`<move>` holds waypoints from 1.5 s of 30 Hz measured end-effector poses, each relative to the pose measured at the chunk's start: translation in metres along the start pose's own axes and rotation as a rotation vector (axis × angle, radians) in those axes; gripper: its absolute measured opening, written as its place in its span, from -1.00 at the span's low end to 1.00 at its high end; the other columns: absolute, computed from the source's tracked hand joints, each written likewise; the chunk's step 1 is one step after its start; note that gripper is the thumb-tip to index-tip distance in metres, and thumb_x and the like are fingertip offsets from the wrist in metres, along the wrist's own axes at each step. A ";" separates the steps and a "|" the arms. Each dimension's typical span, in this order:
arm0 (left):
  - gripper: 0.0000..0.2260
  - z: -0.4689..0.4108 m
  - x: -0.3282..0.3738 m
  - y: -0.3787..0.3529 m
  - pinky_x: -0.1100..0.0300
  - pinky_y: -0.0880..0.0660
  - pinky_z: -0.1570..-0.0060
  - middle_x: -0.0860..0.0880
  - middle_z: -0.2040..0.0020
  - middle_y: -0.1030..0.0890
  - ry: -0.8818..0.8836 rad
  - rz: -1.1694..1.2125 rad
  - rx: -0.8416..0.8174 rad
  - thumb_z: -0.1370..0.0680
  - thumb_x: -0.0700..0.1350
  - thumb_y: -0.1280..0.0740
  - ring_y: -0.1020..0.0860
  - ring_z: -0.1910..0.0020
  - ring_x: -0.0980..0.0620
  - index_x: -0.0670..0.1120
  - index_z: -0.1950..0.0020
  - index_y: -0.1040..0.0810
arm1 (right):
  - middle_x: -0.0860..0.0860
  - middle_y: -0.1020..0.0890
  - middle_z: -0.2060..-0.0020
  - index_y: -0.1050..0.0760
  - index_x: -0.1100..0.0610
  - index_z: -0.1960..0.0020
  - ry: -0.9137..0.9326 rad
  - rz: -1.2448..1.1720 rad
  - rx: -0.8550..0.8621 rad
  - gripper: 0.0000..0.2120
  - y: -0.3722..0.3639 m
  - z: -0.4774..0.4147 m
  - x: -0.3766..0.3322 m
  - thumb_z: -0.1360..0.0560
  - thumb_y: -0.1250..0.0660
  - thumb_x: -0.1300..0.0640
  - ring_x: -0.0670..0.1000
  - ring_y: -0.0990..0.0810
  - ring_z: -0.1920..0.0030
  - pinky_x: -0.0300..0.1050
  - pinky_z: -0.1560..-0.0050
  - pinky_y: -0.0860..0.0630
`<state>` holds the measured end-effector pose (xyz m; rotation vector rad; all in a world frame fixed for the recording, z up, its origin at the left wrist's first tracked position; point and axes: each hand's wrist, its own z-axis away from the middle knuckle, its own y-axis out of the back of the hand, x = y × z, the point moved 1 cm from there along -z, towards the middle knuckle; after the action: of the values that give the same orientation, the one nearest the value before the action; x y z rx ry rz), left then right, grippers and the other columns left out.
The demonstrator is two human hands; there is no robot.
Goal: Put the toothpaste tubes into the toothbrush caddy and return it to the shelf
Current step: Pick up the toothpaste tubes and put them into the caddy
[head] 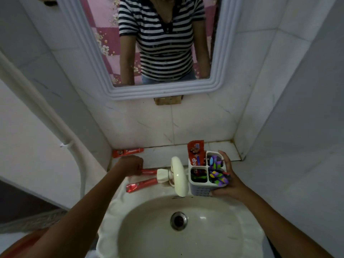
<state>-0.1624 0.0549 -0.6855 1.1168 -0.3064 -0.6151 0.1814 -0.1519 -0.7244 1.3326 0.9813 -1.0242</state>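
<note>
My right hand (228,180) grips a white four-compartment toothbrush caddy (200,189) above the sink's back right rim. A red toothpaste tube (195,151) stands in its far left compartment, and purple toothbrushes (216,175) fill the right ones. My left hand (131,165) is closed on the end of a red toothpaste tube (149,171) lying on the sink's back rim, its cap end hidden behind the tap. Another red tube (142,184) lies just in front of it. A third red tube (127,152) rests on the tiled shelf (162,153) by the left wall.
A cream tap (178,176) rises between my hands over the cream sink (247,211), whose drain (178,220) is in the middle. A mirror (163,43) hangs above the shelf. Tiled walls close in left and right, and a white pipe (55,127) runs down the left wall.
</note>
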 end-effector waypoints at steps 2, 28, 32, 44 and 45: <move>-0.81 0.003 0.001 0.031 0.17 -0.44 0.12 -0.04 -0.05 -0.63 0.020 0.142 0.054 -0.51 -0.02 -0.36 -0.60 -0.01 -0.04 -0.07 -0.07 -0.57 | 0.05 -0.27 -0.51 0.10 -0.25 -0.52 -0.004 0.016 0.018 0.34 -0.001 0.000 -0.002 -0.13 -0.63 0.50 -0.04 -0.38 -0.46 -0.18 -0.25 -0.52; -0.72 -0.013 0.232 0.171 0.15 -0.44 0.08 0.06 -0.06 -0.64 -0.433 -0.069 0.307 -0.46 0.12 -0.41 -0.58 -0.06 0.04 0.06 -0.13 -0.60 | 0.08 -0.34 -0.45 0.15 -0.17 -0.53 -0.035 -0.076 -0.007 0.30 -0.001 0.001 0.001 -0.16 -0.61 0.48 -0.11 -0.47 -0.38 -0.20 -0.19 -0.55; -0.73 0.007 0.166 0.171 0.17 -0.49 0.08 0.14 -0.09 -0.62 -0.331 0.414 0.430 -0.54 0.16 -0.30 -0.58 0.00 0.13 0.11 -0.18 -0.56 | -0.13 -0.34 -0.34 0.14 -0.03 -0.53 -0.024 -0.126 -0.039 0.24 -0.003 -0.002 0.000 -0.19 -0.50 0.65 -0.34 -0.52 -0.23 -0.37 -0.06 -0.53; -0.68 0.052 0.032 -0.061 0.14 -0.47 0.00 0.06 -0.12 -0.60 0.177 0.341 0.152 -0.45 0.10 -0.42 -0.55 -0.12 0.01 0.09 -0.18 -0.56 | -0.25 -0.31 -0.46 0.07 0.01 -0.55 0.047 0.038 -0.022 0.34 -0.002 -0.005 0.012 -0.05 -0.64 0.54 -0.16 -0.39 -0.43 -0.28 -0.22 -0.51; -0.68 0.049 0.035 -0.067 0.10 -0.45 -0.02 0.04 -0.14 -0.59 0.183 0.270 0.183 -0.46 0.08 -0.40 -0.54 -0.14 -0.02 0.09 -0.20 -0.54 | -0.15 -0.28 -0.50 0.09 0.01 -0.56 0.043 0.042 -0.017 0.35 -0.001 -0.005 0.012 -0.04 -0.65 0.51 -0.10 -0.38 -0.45 -0.24 -0.24 -0.52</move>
<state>-0.1806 -0.0222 -0.7280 1.2716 -0.3534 -0.2466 0.1841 -0.1475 -0.7359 1.3604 0.9883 -0.9570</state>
